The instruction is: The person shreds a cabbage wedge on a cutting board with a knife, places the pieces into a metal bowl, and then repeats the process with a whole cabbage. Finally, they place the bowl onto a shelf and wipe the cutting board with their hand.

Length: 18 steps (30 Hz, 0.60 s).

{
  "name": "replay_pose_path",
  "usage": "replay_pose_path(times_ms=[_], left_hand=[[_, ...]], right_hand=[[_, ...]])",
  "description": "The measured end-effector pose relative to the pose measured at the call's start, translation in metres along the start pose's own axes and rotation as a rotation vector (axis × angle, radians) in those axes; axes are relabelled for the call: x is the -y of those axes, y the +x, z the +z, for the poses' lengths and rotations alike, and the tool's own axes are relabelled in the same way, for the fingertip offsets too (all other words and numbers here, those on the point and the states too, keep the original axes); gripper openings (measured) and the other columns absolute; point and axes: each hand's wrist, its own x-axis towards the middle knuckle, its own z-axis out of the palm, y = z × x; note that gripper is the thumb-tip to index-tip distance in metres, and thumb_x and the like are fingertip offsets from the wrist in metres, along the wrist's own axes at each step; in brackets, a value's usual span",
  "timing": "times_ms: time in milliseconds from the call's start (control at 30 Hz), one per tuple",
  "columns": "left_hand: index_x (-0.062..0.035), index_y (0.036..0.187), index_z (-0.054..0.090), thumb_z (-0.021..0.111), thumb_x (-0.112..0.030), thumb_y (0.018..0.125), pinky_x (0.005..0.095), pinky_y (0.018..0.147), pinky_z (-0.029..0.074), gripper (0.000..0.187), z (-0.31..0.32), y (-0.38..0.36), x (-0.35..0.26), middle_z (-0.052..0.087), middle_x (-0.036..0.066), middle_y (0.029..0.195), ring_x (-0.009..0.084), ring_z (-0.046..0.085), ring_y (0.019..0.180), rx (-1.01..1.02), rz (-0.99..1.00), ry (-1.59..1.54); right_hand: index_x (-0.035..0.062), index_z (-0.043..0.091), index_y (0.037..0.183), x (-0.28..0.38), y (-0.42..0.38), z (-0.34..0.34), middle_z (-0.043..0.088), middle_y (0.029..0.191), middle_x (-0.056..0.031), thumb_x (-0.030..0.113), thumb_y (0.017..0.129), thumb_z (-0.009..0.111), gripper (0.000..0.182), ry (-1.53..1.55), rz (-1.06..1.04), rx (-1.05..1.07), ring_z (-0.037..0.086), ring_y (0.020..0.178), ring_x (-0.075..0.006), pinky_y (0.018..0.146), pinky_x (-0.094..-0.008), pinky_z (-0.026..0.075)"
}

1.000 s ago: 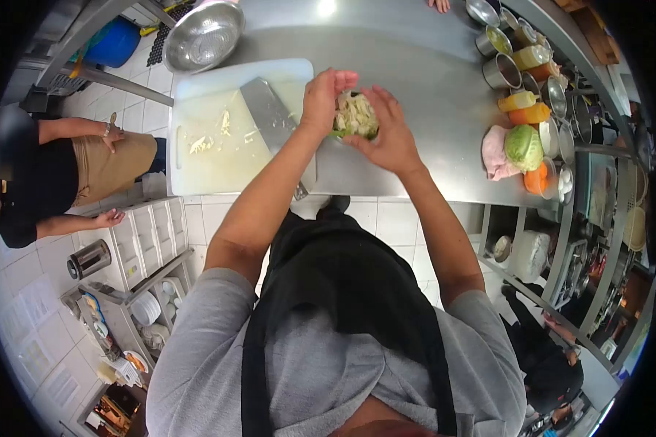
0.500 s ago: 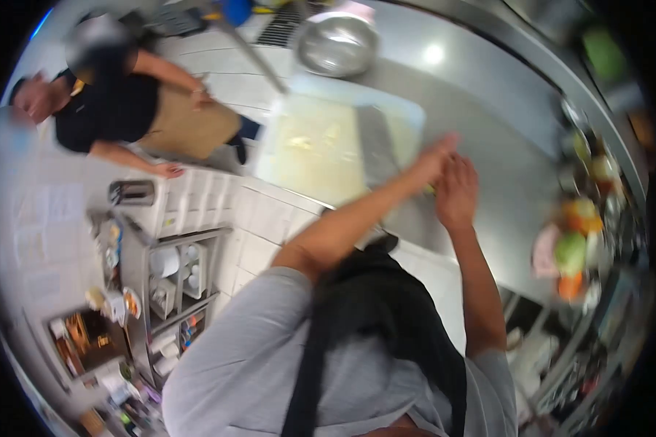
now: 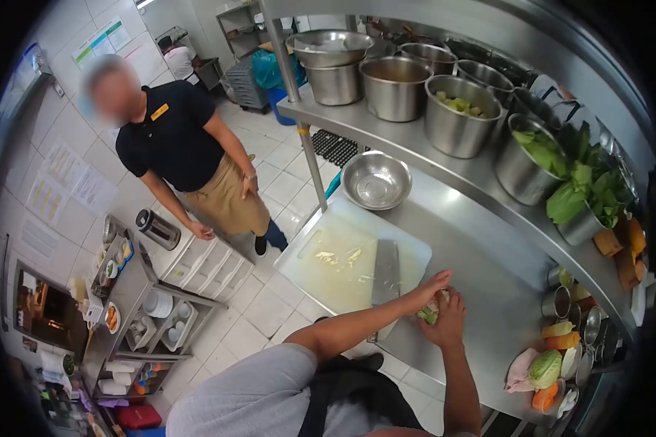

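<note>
My left hand (image 3: 428, 288) and my right hand (image 3: 446, 320) are cupped together over the steel counter, just beyond the near right corner of the cutting board. Between them they grip a pale green leafy vegetable (image 3: 428, 313), mostly hidden by the fingers. The white cutting board (image 3: 335, 280) lies to the left with small pale scraps on it. A cleaver (image 3: 385, 269) with a broad blade rests flat along the board's right side, close to my left forearm. Behind the board sits a steel bowl (image 3: 376, 180).
Over the counter runs a shelf (image 3: 404, 131) with several steel pots (image 3: 463, 120). A green cabbage (image 3: 545, 369) and carrot-coloured pieces (image 3: 544, 397) stand at the counter's right end. Left of the counter, a person (image 3: 189, 153) stands by white drawers (image 3: 211, 269).
My view has tilted up, bringing the pot shelf into sight, and is sharper. My hands remain together beside the board, with the green vegetable showing more clearly between them.
</note>
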Motion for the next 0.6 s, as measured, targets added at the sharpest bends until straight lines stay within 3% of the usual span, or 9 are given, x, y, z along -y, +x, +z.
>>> replay_pose_path(times_ms=[67,100,167,200,267,400,467,600], left_hand=[[-0.0056,0.176,0.033,0.05,-0.036,0.118,0.0381,0.137,0.023,0.068,0.002,-0.012,-0.013,0.033,0.009,0.182,0.0245,0.029,0.167,-0.103,0.012,0.082],[-0.0056,0.176,0.033,0.05,-0.036,0.118,0.0381,0.137,0.023,0.068,-0.006,-0.016,-0.008,0.033,0.009,0.182,0.0245,0.029,0.167,-0.101,0.016,0.086],[-0.0051,0.176,0.031,0.067,-0.021,0.107,0.0405,0.136,0.027,0.08,-0.027,-0.026,-0.004,0.034,0.014,0.18,0.0288,0.034,0.166,-0.01,0.106,0.194],[-0.0051,0.176,0.031,0.067,-0.021,0.107,0.0405,0.136,0.027,0.08,-0.03,-0.04,-0.015,0.034,0.014,0.18,0.0288,0.034,0.166,-0.011,0.108,0.198],[-0.0048,0.178,0.025,0.081,-0.011,0.091,0.0423,0.135,0.029,0.103,-0.037,-0.073,-0.042,0.036,0.018,0.179,0.0308,0.035,0.166,0.202,0.251,0.783],[-0.005,0.178,0.019,0.093,-0.015,0.082,0.0429,0.135,0.031,0.122,-0.003,-0.124,-0.098,0.04,0.02,0.176,0.0307,0.035,0.166,0.224,0.381,0.944],[-0.0067,0.179,0.016,0.1,-0.023,0.077,0.0431,0.133,0.035,0.133,0.012,-0.139,-0.125,0.044,0.021,0.172,0.0323,0.042,0.161,0.223,0.386,0.873],[-0.0054,0.176,0.019,0.106,-0.029,0.072,0.044,0.129,0.039,0.138,0.018,-0.166,-0.175,0.046,0.021,0.169,0.0339,0.05,0.155,0.15,0.418,0.767]], right_hand=[[0.0153,0.056,0.157,0.002,0.001,0.0,0.046,0.16,-0.0248,0.036,0.072,0.092,0.094,-0.005,0.001,-0.045,0.042,0.148,-0.0491,0.119,-0.0656,0.039],[0.0153,0.056,0.157,-0.002,-0.001,-0.002,0.046,0.16,-0.0248,0.036,0.072,0.092,0.094,-0.006,0.0,-0.051,0.042,0.148,-0.0491,0.119,-0.0656,0.039],[0.0143,0.056,0.157,-0.008,-0.005,-0.005,0.049,0.157,-0.0243,0.035,0.07,0.093,0.096,0.026,0.028,-0.066,0.045,0.145,-0.0492,0.119,-0.0637,0.041],[0.0143,0.056,0.157,-0.004,-0.006,-0.014,0.049,0.157,-0.0243,0.035,0.07,0.093,0.096,0.028,0.025,-0.069,0.045,0.145,-0.0492,0.119,-0.0637,0.041],[0.0128,0.055,0.158,0.009,-0.011,-0.038,0.052,0.154,-0.024,0.036,0.069,0.094,0.099,0.047,-0.01,-0.064,0.047,0.144,-0.0486,0.12,-0.0609,0.042],[0.0116,0.053,0.16,0.063,-0.004,-0.096,0.053,0.154,-0.0236,0.036,0.067,0.095,0.105,0.136,-0.103,-0.07,0.049,0.143,-0.0475,0.121,-0.0577,0.044],[0.0117,0.049,0.165,0.102,0.004,-0.126,0.053,0.158,-0.0229,0.037,0.067,0.095,0.111,0.252,-0.122,0.021,0.05,0.144,-0.0466,0.123,-0.0551,0.043],[0.0122,0.046,0.168,0.164,0.026,-0.16,0.049,0.164,-0.0227,0.042,0.069,0.096,0.115,0.182,-0.2,0.038,0.051,0.144,-0.0467,0.123,-0.054,0.043]])
